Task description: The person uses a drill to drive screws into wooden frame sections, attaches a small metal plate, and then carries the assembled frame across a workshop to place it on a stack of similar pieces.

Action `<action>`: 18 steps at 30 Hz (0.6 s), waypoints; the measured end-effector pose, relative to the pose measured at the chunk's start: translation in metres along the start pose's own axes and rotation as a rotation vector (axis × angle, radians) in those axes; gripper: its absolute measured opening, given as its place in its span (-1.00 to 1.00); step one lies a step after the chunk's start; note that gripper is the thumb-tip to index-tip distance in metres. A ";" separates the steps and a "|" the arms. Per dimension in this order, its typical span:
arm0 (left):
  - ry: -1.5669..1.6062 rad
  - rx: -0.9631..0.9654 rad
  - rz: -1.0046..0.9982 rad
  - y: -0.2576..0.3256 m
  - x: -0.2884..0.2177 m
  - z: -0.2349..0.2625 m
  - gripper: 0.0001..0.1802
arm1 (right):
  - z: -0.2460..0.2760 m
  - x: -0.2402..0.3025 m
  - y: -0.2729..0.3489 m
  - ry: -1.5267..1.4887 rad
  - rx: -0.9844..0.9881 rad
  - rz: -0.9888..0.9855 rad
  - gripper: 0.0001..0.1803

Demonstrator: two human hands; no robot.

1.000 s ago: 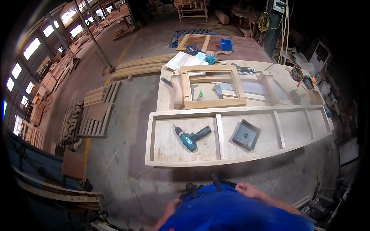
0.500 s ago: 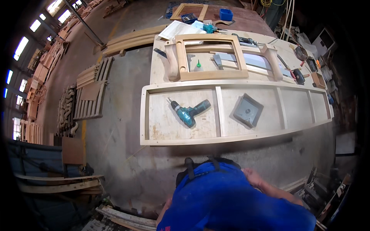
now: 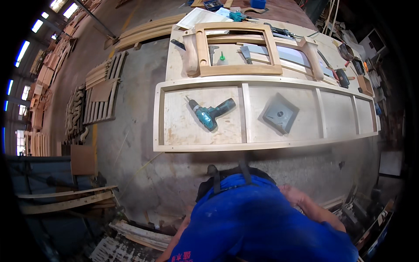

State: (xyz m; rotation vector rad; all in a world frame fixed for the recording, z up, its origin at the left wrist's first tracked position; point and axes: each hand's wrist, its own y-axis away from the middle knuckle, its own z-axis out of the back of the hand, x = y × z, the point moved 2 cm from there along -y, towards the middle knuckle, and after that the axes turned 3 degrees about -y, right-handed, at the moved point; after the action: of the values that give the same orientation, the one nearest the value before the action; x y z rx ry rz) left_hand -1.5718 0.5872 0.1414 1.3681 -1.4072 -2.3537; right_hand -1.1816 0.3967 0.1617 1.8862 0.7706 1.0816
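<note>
A teal cordless drill [image 3: 211,114] is seen lying in the long wooden frame [image 3: 244,146] on the worktop [image 3: 176,65]; the blurred right hand [image 3: 291,195] seems empty, though its grip cannot be told.

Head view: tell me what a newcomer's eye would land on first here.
The long pale wooden frame lying across the workbench catches the eye first, split into compartments. A teal cordless drill lies in its left compartment and a grey square tray sits tilted in the next. At the lower edge a blue garment fills the foreground, with the right hand blurred beside it; the left hand is hidden.
</note>
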 end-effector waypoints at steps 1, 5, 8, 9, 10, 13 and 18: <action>0.011 -0.002 0.006 0.001 -0.002 -0.001 -0.62 | -0.001 0.010 0.005 0.040 -0.026 -0.022 -0.71; 0.036 0.014 0.095 0.014 -0.004 0.004 -0.61 | 0.017 0.004 0.005 0.206 -0.070 0.071 -0.65; 0.108 -0.025 0.227 0.019 -0.009 -0.001 -0.60 | 0.031 0.009 -0.004 0.187 -0.123 0.124 -0.63; 0.157 -0.061 0.298 0.022 -0.013 -0.003 -0.60 | 0.041 -0.002 -0.019 0.129 -0.125 0.190 -0.62; 0.206 -0.079 0.349 0.023 -0.014 -0.006 -0.59 | 0.048 -0.011 -0.025 0.075 -0.128 0.244 -0.62; 0.155 0.221 0.138 0.012 -0.015 -0.014 -0.67 | 0.076 -0.012 -0.021 -0.141 -0.054 0.319 -0.68; 0.788 0.078 0.103 -0.034 -0.046 -0.050 -0.86 | 0.097 -0.006 -0.022 -0.134 -0.267 0.321 -0.77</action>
State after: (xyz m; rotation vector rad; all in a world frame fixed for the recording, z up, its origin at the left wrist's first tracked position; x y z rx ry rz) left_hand -1.4966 0.5952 0.1368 1.8785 -1.2619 -1.4187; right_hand -1.1005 0.3690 0.1108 1.8644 0.2360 1.1730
